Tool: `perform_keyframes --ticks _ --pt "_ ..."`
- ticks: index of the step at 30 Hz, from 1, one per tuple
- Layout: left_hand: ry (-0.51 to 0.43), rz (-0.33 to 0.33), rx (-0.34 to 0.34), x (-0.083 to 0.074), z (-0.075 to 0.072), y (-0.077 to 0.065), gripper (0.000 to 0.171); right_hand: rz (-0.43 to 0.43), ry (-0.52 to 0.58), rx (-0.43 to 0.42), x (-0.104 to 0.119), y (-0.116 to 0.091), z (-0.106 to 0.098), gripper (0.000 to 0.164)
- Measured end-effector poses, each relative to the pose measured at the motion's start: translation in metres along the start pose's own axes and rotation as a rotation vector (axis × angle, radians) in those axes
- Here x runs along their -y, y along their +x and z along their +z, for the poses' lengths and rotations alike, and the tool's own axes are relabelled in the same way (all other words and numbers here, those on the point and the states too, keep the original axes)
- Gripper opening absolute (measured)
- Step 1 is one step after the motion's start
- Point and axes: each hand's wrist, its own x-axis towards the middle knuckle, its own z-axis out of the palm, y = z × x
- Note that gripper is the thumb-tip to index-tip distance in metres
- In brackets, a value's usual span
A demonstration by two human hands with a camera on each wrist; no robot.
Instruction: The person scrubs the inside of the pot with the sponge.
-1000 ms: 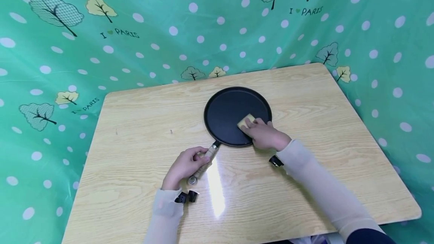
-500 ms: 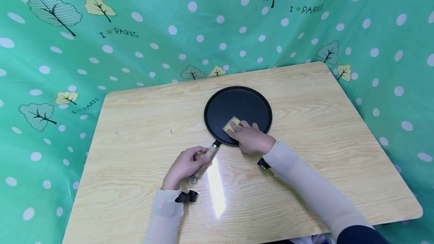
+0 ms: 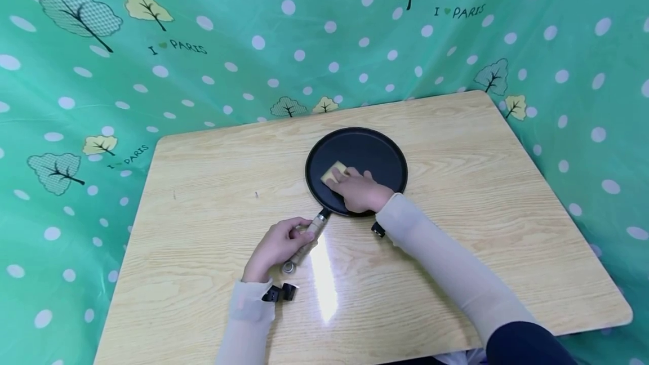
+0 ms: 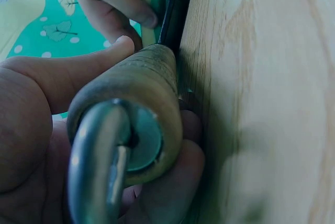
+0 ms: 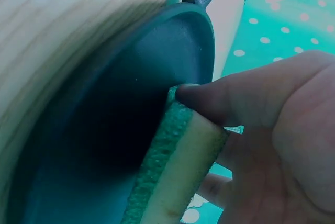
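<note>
A round black flat pan [image 3: 365, 154] lies on the wooden table, its handle [image 3: 315, 228] pointing toward the person's left side. My left hand [image 3: 278, 245] grips that handle between thumb and fingers; in the left wrist view the wooden handle [image 4: 131, 85] shows end-on with a metal hanging loop [image 4: 97, 156]. Over the left part of the pan, my right hand [image 3: 357, 190] pinches a yellowish sponge [image 3: 333, 172] against the cooking surface. Seen from the right wrist, the sponge [image 5: 180, 166] has a pale body and a green rough layer facing the pan, thumb at one end.
The pale wood-grain table [image 3: 213, 185] has rounded corners. Behind and beside it hangs a green curtain [image 3: 228, 32] with white dots and printed trees. A bright light reflection lies on the tabletop near the handle. Black wrist cameras [image 3: 280, 293] sit on both wrists.
My right hand has moved the sponge leftward across the pan, first toward the near rim, then slightly farther from me. The left hand stays on the handle, and the pan keeps its place.
</note>
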Motion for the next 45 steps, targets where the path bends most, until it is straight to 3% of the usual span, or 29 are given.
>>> perform_keyframes --ticks 10,23,33,45 --pt "0.000 0.002 -0.007 -0.002 0.000 0.000 0.036 0.013 0.024 -0.021 -0.009 0.012 -0.002 0.073" --pt "0.000 -0.016 -0.001 -0.001 0.001 -0.001 0.037 0.091 0.039 -0.070 -0.024 0.027 -0.002 0.073" --pt "0.008 -0.014 -0.003 -0.001 0.000 -0.001 0.037 0.206 0.057 -0.121 -0.040 0.017 -0.003 0.073" --pt "-0.002 -0.007 -0.005 -0.002 0.000 -0.001 0.036 0.285 0.099 -0.155 -0.031 -0.005 0.008 0.074"
